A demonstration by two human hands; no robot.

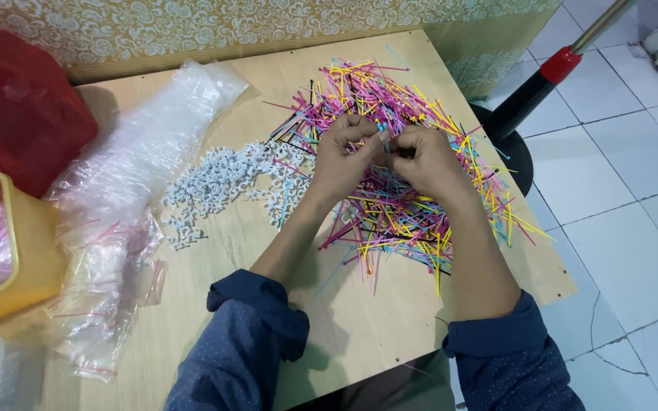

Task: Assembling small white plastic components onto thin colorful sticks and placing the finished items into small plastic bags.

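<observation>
both hands meet directly above the pile of coloured plastic sticks [405, 190] on the wooden table [359, 327]. left hand [344, 156] curled, fingertips pinched; right hand [424, 156] likewise pinched against it. held item too small to identify. heap of small white pieces [222, 183] lies just left of the pile, clear plastic bags [116, 205] farther left.

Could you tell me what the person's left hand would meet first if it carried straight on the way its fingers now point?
The left hand points right, toward the right hand, so it would meet those fingertips almost at once; they seem to touch already above the pile of coloured sticks, though depth is unclear.
</observation>
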